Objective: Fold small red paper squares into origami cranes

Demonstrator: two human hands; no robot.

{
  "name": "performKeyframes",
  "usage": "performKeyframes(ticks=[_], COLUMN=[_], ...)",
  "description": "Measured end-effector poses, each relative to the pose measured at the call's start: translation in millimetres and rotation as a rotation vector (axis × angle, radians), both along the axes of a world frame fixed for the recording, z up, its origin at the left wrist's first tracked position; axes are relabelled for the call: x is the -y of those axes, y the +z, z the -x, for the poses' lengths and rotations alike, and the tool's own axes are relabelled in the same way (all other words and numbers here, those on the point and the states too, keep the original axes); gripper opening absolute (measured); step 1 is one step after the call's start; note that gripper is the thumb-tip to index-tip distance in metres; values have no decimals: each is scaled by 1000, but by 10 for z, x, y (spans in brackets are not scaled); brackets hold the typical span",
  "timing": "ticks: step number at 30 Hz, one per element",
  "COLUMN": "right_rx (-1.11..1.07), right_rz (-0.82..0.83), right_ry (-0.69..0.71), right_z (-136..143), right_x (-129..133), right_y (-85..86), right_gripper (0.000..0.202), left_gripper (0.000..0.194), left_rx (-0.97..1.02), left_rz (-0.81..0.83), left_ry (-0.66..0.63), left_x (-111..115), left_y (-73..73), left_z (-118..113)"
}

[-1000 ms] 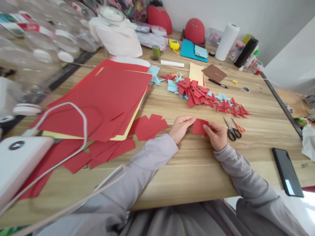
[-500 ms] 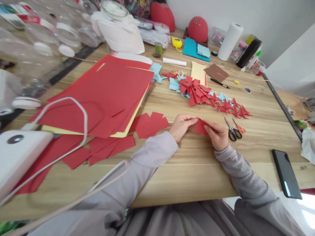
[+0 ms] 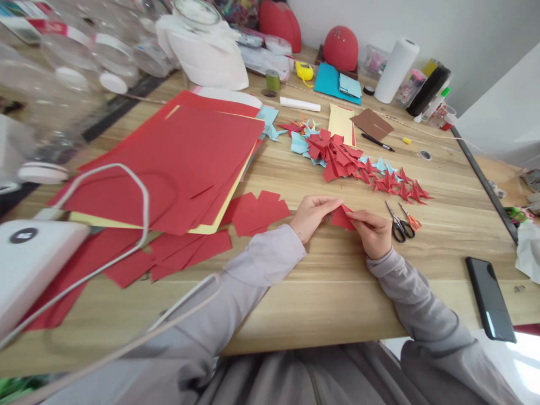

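Observation:
A small folded piece of red paper (image 3: pixel 342 218) is held between my two hands, just above the wooden table. My left hand (image 3: pixel 311 216) pinches its upper left edge between thumb and fingers. On the other side, my right hand (image 3: pixel 373 229) grips the right edge with thumb and forefinger. Beyond them lies a pile of folded red paper pieces (image 3: pixel 333 154), mixed with light blue ones, with pointed red shapes at its right end. Cut red paper pieces (image 3: pixel 258 214) lie left of my left hand. Black-handled scissors (image 3: pixel 403 228) rest right of my right hand, beside orange-handled ones (image 3: pixel 411 218).
Large red sheets (image 3: pixel 169 157) are stacked at the left, with a white cable (image 3: pixel 145 208) across them and a white device (image 3: pixel 46 264) nearby. A phone (image 3: pixel 490 298) lies at the right. Behind stand a paper roll (image 3: pixel 396 70) and a yellow tape measure (image 3: pixel 304 71).
The red paper between my hands has changed shape slightly, with a raised fold now at its top. My left fingertips have shifted a little to the right, and the right fingers have shifted slightly.

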State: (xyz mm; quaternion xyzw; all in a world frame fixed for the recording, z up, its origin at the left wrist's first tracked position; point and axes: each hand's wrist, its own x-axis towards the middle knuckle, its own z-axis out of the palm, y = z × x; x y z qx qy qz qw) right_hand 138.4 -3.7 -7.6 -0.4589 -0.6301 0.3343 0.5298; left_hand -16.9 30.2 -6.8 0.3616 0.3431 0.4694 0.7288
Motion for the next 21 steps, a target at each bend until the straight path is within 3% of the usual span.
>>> performKeyframes(ticks=[5, 12, 21], right_rx=[-12, -178, -256], right_rz=[0, 291, 355], right_ry=[16, -17, 84], right_z=[4, 30, 19], right_x=[9, -2, 48], right_y=[-20, -1, 19], right_gripper=[15, 23, 26], left_gripper=[27, 28, 28], left_rx=[-106, -157, -181], left_rz=[-56, -78, -106], left_ry=[39, 67, 99], left_x=[3, 11, -3], left_y=[-12, 6, -38], left_z=[-4, 1, 0])
